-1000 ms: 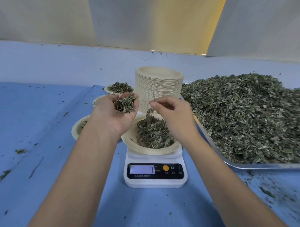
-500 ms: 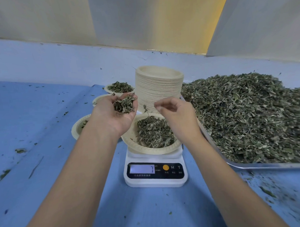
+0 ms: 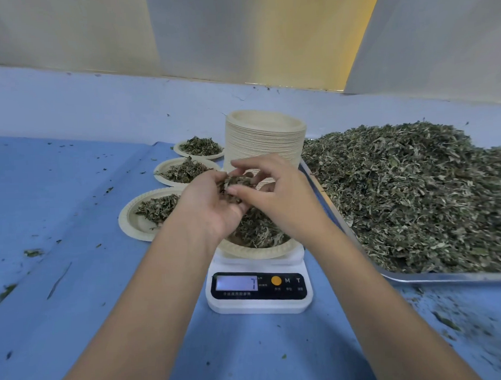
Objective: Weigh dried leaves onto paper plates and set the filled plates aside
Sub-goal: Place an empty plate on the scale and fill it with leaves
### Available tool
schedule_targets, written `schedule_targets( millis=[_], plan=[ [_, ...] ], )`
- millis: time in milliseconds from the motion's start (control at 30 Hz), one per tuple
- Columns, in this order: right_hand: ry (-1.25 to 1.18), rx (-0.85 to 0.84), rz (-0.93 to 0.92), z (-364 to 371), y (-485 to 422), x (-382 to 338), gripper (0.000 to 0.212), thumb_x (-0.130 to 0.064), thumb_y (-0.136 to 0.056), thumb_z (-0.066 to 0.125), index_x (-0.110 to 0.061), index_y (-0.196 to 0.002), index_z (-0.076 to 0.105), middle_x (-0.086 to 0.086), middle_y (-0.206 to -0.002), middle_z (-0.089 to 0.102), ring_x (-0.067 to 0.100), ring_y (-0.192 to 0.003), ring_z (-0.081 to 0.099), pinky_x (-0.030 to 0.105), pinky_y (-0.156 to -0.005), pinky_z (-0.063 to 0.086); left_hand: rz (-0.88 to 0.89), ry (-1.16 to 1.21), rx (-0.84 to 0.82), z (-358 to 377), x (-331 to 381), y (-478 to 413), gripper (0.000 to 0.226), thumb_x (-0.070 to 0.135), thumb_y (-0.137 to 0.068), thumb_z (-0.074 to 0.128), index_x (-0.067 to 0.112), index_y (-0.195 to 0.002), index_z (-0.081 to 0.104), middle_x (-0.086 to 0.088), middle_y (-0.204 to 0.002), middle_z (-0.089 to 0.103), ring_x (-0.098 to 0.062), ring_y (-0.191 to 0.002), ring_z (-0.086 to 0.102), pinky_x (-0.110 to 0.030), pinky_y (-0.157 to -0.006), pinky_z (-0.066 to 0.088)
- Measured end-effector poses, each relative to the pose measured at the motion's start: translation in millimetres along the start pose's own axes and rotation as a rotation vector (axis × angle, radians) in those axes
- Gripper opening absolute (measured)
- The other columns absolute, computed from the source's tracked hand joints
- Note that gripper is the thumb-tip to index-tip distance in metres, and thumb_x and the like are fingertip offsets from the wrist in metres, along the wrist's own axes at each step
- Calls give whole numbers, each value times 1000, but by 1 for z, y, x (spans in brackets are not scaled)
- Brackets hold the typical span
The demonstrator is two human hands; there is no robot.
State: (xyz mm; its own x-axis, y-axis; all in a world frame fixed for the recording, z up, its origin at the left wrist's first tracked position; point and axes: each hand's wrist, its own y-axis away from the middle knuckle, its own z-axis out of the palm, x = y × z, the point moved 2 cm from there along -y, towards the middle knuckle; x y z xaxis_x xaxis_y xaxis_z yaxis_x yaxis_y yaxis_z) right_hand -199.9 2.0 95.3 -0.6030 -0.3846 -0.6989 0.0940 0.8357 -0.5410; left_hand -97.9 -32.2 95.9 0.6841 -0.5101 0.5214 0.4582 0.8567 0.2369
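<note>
A paper plate (image 3: 257, 250) with dried leaves (image 3: 256, 232) sits on a white digital scale (image 3: 260, 293). Above it, my left hand (image 3: 208, 208) is cupped palm up around a small clump of leaves (image 3: 236, 181). My right hand (image 3: 275, 193) reaches into that palm, its fingertips pinching at the clump. Three filled plates lie in a row to the left: near (image 3: 137, 222), middle (image 3: 169, 175) and far (image 3: 198, 149). A tall stack of empty paper plates (image 3: 266, 141) stands behind my hands.
A metal tray (image 3: 417, 277) heaped with a large pile of dried leaves (image 3: 414, 189) fills the right side. Loose leaf bits are scattered over the blue table cover (image 3: 74, 224). A pale wall rises behind the table.
My right hand moved left from above the scale plate into my left palm and now pinches the clump there. My left hand shifted slightly right, over the plate.
</note>
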Motion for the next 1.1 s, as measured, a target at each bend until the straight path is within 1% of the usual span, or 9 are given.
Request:
schedule_targets(
  millis=[67,233,300,400,533,700,900,1000,1100],
  plan=[
    [155,1,-45,4,-1,0,29,-13,-78,76,-19,-106,72,-2,-103,63,1,-85,51,11,-78,42,-11,-8,-15,1,-3,1,26,9,-99,34,-7,-93,53,-20,-83,60,-27,-62,66,-27,-40,53],
    [179,81,-21,2,1,1,20,-9,-80,72,-17,-98,75,-3,-96,69,1,-74,54,13,-75,45,-2,1,6,1,-6,0,16,0,-97,37,-4,-91,52,-21,-91,54,-27,-74,57,-30,-38,52],
    [105,104,18,1,1,2,17,-10,-81,71,-19,-94,76,-6,-93,70,4,-82,61,20,-79,49,10,26,36,0,-6,-1,21,-2,-98,34,-5,-88,53,-21,-88,55,-26,-78,57,-29,-48,54],
    [33,123,63,0,0,3,14,-10,-81,71,-20,-90,75,-9,-88,71,5,-83,65,21,-78,51,14,10,71,-4,-5,-4,25,-3,-99,32,-8,-105,56,-20,-93,56,-27,-107,58,-33,-78,49],
    [-21,109,94,0,0,4,15,-8,-81,71,-18,-91,75,-9,-86,73,1,-81,65,14,-75,50,16,-3,83,-3,-7,-6,21,-3,-98,35,-5,-108,53,-21,-111,56,-27,-118,55,-31,-86,47],
    [1,115,83,-1,1,3,17,-10,-81,71,-17,-95,76,-9,-91,73,2,-84,65,13,-77,49,28,-34,41,1,-8,-3,17,1,-98,38,-4,-93,53,-19,-98,59,-21,-82,60,-28,-63,51],
    [73,182,77,-21,3,4,19,-10,-81,69,-20,-95,76,-9,-95,72,6,-91,64,22,-86,49,51,-121,31,26,-28,-5,20,5,-101,33,3,-103,53,-13,-85,58,-20,-74,57,-28,-76,49],
    [128,296,103,-43,7,13,20,-11,-81,67,-20,-97,75,-9,-94,69,8,-93,62,22,-87,46,12,-85,-12,55,-52,-9,24,4,-101,32,1,-91,53,-14,-82,56,-21,-71,56,-33,-71,51],
    [177,353,169,-70,13,28,22,-11,-83,60,-18,-98,74,-5,-100,67,11,-96,59,23,-88,43,-30,-78,-45,80,-83,-19,23,5,-102,28,4,-99,51,-13,-82,53,-20,-68,53,-33,-66,49]
  ],
)
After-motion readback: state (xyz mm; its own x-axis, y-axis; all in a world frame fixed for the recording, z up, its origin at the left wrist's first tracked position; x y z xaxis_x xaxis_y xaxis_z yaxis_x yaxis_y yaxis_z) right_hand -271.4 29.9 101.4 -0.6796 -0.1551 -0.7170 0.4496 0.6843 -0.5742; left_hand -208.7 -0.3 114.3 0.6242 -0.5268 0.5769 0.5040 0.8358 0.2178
